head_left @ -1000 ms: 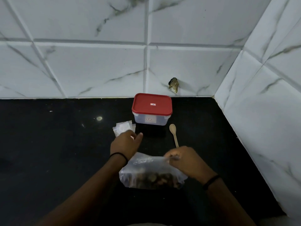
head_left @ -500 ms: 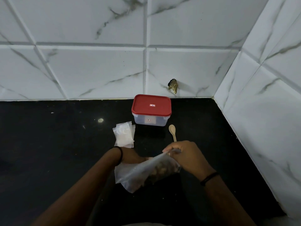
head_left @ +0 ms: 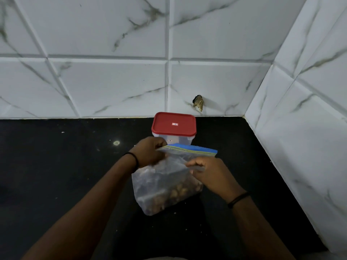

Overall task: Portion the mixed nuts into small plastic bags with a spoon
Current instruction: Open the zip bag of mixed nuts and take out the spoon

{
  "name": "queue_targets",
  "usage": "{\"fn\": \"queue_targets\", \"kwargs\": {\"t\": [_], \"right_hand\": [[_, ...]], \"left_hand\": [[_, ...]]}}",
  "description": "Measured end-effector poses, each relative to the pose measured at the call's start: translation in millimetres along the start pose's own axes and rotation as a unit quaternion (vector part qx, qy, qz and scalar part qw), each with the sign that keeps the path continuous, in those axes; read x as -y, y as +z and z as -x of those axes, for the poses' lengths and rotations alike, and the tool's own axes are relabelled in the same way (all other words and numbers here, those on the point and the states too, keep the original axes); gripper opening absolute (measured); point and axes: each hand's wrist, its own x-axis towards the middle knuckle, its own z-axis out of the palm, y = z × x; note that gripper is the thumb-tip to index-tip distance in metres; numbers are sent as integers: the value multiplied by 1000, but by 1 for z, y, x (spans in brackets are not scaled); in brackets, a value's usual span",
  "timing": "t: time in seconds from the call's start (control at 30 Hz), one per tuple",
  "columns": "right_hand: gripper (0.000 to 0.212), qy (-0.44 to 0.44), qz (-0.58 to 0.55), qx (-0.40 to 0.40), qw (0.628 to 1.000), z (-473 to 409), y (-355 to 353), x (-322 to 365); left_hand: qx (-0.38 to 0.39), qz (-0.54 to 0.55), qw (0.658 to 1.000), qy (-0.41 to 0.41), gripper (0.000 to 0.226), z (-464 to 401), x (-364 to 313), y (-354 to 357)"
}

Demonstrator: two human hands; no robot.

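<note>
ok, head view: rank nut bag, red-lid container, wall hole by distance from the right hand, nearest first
1. Nut bag: pinched by the right hand.
2. Red-lid container: behind the bag, on the counter.
3. Wall hole: in the back tiles, beyond the container.

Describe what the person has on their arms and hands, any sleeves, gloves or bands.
Both forearms are bare: no sleeves and no gloves in view. The left hand has a thin black band round its wrist, and the right hand has a similar thin black band round its wrist. No rings or watch are visible.
</note>
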Motion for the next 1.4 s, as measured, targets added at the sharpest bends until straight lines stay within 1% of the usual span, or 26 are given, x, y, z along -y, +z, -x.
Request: {"fn": "queue_targets", "kwargs": {"t": [0.07, 0.1, 0.17, 0.23, 0.3, 0.33, 0.4, 0.43, 0.47, 0.57, 0.63, 0.67, 0.7, 0.73, 0.77, 0.8, 0.83, 0.9, 0.93, 1.0, 1.03, 1.1, 1.23, 1.27, 1.3, 1.4], "right_hand": [[20, -25, -4, -61, 998, 2, -7, 8], [18, -55, 7, -132, 990, 3, -11, 13], [17, -126, 77, -289, 946, 3, -20, 23], [26, -159, 147, -361, 907, 6, -32, 34], [42, -160, 197, -320, 913, 8, -44, 39], [46, -144, 210, -261, 931, 9, -48, 39], [33, -86, 169, -115, 975, 10, -55, 39], [22, -72, 127, -58, 988, 11, -54, 39], [23, -74, 86, -30, 993, 12, -52, 41], [46, -80, 23, -30, 996, 17, -37, 47], [46, -67, -17, -79, 994, 17, -26, 50], [42, -55, -36, -105, 992, 16, -19, 50], [35, -41, -54, -125, 990, 15, -12, 50], [26, -27, -74, -137, 987, 14, -6, 50], [18, -15, -97, -143, 985, 14, 0, 52], [12, -4, -120, -141, 983, 15, 4, 55], [9, 2, -145, -137, 980, 16, 7, 56], [4, 7, -198, -119, 973, 14, 11, 60], [2, 15, -216, -112, 970, 13, 11, 61], [3, 52, -248, -110, 961, 8, 9, 63], [4, 80, -281, -115, 950, 6, 8, 63], [9, 149, -386, -121, 902, 2, 2, 63], [20, 237, -642, -88, 724, 0, -19, 55], [22, 248, -668, -90, 696, 0, -23, 52], [23, 259, -672, -90, 688, 0, -27, 49], [25, 299, -639, -58, 707, 0, -30, 39]], "left_hand": [[-55, -1, 998, 44, 5, 2, -12, -2], [-73, -8, 995, 68, 6, 3, -18, -3], [-86, -31, 990, 109, 11, 4, -27, -8], [-86, -93, 980, 155, 18, 5, -31, -11], [-91, -150, 960, 219, 18, 6, -36, -13], [-100, -169, 947, 255, 16, 7, -38, -13], [-135, -191, 924, 303, 15, 8, -42, -12], [-158, -198, 915, 314, 16, 8, -43, -12], [-187, -205, 906, 318, 17, 9, -43, -11], [-305, -198, 897, 251, 35, 13, -42, 0], [-366, -110, 912, 151, 44, 23, -40, 14], [-372, -33, 923, 94, 39, 29, -40, 20], [-346, 69, 935, 32, 29, 36, -43, 26], [-289, 187, 938, -28, 18, 43, -47, 31], [-227, 290, 927, -80, 12, 49, -51, 35], [-179, 348, 913, -111, 17, 54, -55, 38], [-150, 365, 911, -117, 24, 59, -57, 40], [-142, 331, 929, -87, 30, 63, -58, 42], [-151, 319, 933, -76, 27, 63, -57, 42], [-168, 346, 919, -87, 14, 61, -56, 38], [-168, 378, 905, -101, 10, 60, -55, 34], [-160, 437, 877, -122, 16, 58, -51, 26], [-162, 531, 819, -148, 20, 53, -35, 10], [-166, 557, 798, -157, 20, 52, -30, 6], [-170, 579, 780, -167, 20, 50, -25, 2], [-168, 617, 743, -197, 20, 43, -14, -2]]}}
